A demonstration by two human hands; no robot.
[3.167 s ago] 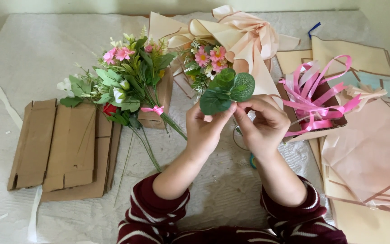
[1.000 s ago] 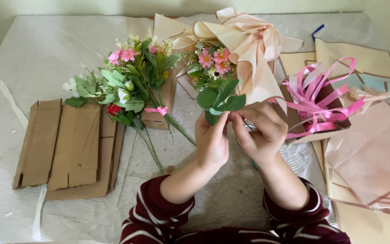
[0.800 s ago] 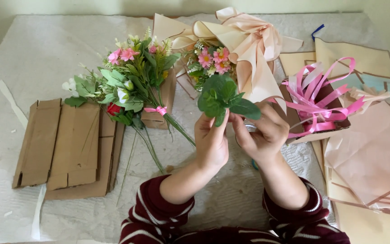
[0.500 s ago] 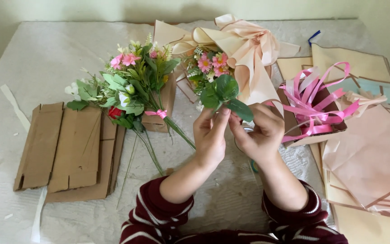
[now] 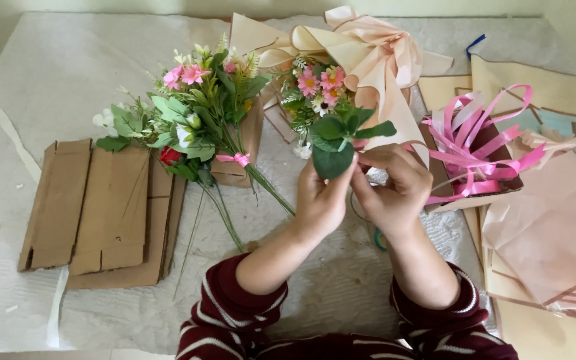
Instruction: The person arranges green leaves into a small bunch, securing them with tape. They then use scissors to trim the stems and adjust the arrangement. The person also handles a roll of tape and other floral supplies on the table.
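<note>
**Steadying the leafy sprig between both hands**

The leafy sprig (image 5: 339,141) is held above the desk (image 5: 48,73), pinched at its stem by the left hand (image 5: 320,200) and the right hand (image 5: 389,190), fingers closed together on it. A firm, low grip on the stem is best kept, leaves left free. Beyond lie the flattened cardboard (image 5: 95,207), the tied bouquet (image 5: 201,127), the pink ribbon (image 5: 478,153) and the wrapped bouquet (image 5: 341,60).

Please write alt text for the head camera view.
Both hands, left hand and right hand, pinch a small green leaf sprig above a white-covered table, between a flower bunch and pink ribbons.
</note>
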